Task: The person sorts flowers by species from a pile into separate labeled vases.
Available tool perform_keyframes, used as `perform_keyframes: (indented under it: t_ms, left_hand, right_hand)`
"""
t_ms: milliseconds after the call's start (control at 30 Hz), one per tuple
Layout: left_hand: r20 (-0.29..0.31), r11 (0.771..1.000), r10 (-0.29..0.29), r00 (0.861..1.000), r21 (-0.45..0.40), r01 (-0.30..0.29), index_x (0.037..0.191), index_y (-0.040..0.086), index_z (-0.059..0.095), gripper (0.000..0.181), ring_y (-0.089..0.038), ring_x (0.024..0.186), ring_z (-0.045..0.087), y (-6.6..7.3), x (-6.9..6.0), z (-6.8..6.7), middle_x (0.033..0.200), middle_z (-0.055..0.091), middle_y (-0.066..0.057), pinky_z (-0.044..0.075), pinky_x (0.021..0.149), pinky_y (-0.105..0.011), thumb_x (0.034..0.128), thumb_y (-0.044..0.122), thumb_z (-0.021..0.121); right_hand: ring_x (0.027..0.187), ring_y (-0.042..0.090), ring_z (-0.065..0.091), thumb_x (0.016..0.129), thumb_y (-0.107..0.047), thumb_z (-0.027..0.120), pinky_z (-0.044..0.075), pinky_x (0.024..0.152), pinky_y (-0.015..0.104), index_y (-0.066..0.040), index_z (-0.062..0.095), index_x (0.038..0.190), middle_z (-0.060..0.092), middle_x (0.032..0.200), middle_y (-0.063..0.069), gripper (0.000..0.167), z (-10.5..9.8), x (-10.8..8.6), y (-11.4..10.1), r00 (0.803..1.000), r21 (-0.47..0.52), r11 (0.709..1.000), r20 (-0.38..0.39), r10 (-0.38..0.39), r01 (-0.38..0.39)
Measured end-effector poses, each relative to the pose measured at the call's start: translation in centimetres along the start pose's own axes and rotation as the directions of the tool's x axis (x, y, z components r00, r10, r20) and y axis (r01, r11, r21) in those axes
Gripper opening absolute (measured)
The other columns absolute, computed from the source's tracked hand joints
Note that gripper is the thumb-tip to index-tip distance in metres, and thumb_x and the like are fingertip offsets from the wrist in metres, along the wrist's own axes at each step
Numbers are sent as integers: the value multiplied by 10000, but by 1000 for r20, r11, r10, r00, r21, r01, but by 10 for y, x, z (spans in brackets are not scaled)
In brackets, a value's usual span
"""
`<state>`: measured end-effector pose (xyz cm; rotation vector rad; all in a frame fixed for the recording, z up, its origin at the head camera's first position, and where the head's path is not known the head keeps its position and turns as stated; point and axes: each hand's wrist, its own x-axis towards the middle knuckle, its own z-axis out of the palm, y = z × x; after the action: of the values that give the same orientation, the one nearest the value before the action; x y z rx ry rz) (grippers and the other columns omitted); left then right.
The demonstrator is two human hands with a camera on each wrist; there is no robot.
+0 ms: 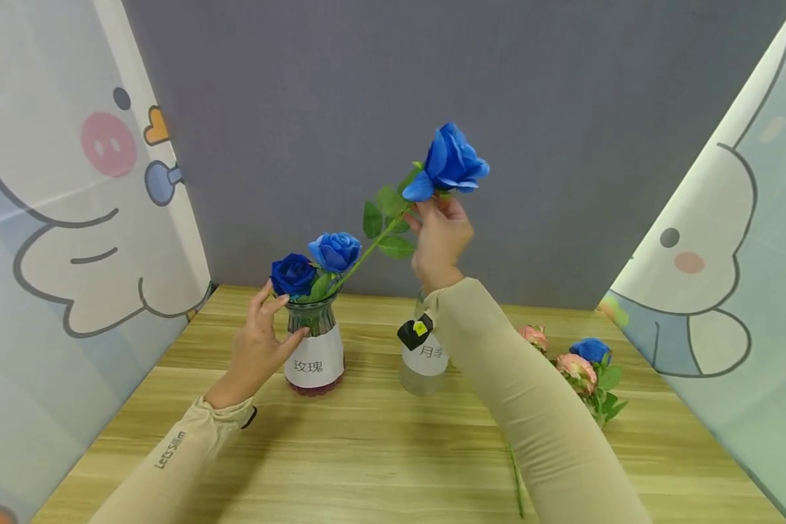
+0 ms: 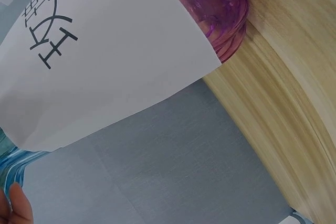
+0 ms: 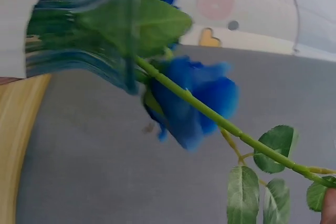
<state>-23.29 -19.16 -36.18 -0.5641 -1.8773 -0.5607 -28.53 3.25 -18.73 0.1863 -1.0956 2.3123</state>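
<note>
My right hand (image 1: pixel 442 236) pinches the stem of a blue rose (image 1: pixel 453 161) just under its bloom. That stem slants down left, its lower end inside the mouth of a glass vase (image 1: pixel 314 356) with a white paper label and purple base. Two other blue roses, one dark (image 1: pixel 292 275) and one lighter (image 1: pixel 336 252), stand in this vase. At its neck and rim, my left hand (image 1: pixel 257 349) holds the vase with thumb and fingers spread around its left side. The right wrist view shows the green stem (image 3: pixel 220 118) crossing the rim.
A second clear vase (image 1: pixel 422 375) with a white label stands right of the first, partly behind my right forearm. Pink flowers (image 1: pixel 576 371) and another blue flower (image 1: pixel 591 350) lie on the wooden table (image 1: pixel 367 451) at the right. A grey panel (image 1: pixel 288 145) closes the back.
</note>
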Motion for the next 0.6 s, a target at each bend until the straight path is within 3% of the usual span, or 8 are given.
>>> perform_keyframes:
  t_ms: [267, 467, 600]
  left_hand:
    - [-8, 1000, 13, 1000, 0, -13, 1200, -4, 457, 590, -46, 426, 242, 0, 1, 1, 1259, 454, -370, 268, 336, -276, 926, 517, 481]
    - [-11, 1000, 9, 1000, 13, -9, 1192, 2, 448, 595, -72, 416, 245, 1, 0, 1, 1242, 460, -371, 265, 335, -275, 925, 533, 450]
    - [-12, 1000, 13, 1000, 26, -13, 1192, 0, 447, 595, -66, 427, 241, 1, 0, 1, 1240, 462, -369, 262, 334, -276, 926, 532, 441]
  right_hand:
    - [535, 120, 579, 823, 136, 603, 522, 552, 251, 67, 668, 871, 609, 681, 33, 106, 10, -13, 7, 998, -12, 1000, 59, 3, -2]
    - [514, 116, 586, 784, 136, 619, 526, 557, 255, 28, 658, 746, 615, 627, 12, 121, 18, -12, -3, 991, -32, 996, 111, -75, 79]
    - [516, 106, 595, 784, 124, 649, 539, 586, 265, 42, 648, 697, 596, 588, -7, 119, 20, -15, -4, 984, -75, 992, 157, -85, 97]
